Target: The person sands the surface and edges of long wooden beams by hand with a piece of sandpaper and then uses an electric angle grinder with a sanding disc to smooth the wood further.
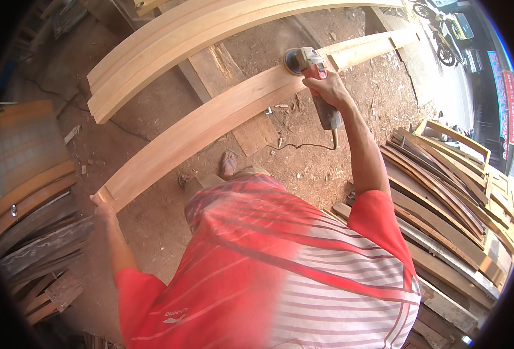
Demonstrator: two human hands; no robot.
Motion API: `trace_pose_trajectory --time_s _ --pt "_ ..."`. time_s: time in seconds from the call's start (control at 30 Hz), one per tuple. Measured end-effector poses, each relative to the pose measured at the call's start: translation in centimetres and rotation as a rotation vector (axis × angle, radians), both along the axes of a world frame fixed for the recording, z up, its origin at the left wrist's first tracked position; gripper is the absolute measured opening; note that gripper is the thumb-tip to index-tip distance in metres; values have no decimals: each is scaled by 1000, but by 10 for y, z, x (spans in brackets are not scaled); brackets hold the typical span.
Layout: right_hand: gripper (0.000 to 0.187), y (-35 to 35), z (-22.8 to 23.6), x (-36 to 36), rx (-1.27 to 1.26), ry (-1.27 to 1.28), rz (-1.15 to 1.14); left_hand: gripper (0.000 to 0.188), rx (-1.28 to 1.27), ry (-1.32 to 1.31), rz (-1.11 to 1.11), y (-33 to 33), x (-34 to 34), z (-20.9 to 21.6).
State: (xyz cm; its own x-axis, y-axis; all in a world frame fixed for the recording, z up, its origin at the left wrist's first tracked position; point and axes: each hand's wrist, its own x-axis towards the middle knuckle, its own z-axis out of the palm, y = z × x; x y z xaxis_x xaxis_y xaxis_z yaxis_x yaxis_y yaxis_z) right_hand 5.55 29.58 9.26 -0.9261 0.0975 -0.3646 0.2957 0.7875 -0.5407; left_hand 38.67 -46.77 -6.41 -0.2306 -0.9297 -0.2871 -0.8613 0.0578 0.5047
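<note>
Head view:
- Right hand (331, 92): grasping a red-and-grey handheld power tool with a round disc (312, 63); its disc face is sitting at the far edge of the board, toward the right.
- Left hand (103, 208): touching the board's left end; whether the fingers are closing around it, I cannot tell.
- Long light-brown wooden board (193, 125): lying crosswise in front of the person, its edges bowing in the fisheye, its left end reaching the left hand.
- Flat brown wooden support plank (256, 135): passing beneath the board, jutting out on the near side.
- Thick pale wooden beams (146, 61): lying beyond the board, a gap of ground separating the two.
- Thin dark power cord (303, 146): trailing from the tool's rear over the near-side ground.
- Brown chip-strewn ground (152, 244): leaving open room between the board and the left-side timber pile.
- Stacked wooden boards (443, 203): bordering the space right of the right arm.
- Weathered timber pile (42, 238): bordering the left arm's side.
</note>
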Motion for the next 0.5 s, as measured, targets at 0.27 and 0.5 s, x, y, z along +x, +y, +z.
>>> trace_pose_trajectory --time_s 0.27,0.5 --pt "55 3 18 3 -21 -47 -95 102 -64 -5 -62 -12 5 -13" --pt "55 -28 22 5 -22 -102 14 95 -22 -131 -63 -3 18 14"
